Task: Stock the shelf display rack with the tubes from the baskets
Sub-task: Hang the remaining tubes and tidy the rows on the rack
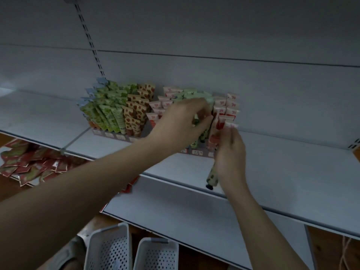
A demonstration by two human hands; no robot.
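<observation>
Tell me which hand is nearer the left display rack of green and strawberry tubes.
Left. The left hand reaches over the right rack, just right of the left display rack; the right hand, gripping a green tube, is farther right.

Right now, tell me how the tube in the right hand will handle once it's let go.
The tube is round with a small dark cap, so it would probably roll if laid flat. It looks slim and light, pinched easily in the right hand. Stood on its cap, it may tip.

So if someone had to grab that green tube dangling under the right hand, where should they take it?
Probably round its round lower body, just above the dark cap, coming from the left or below. The green tube hangs cap-down over the shelf edge, and the right hand covers its top.
</observation>
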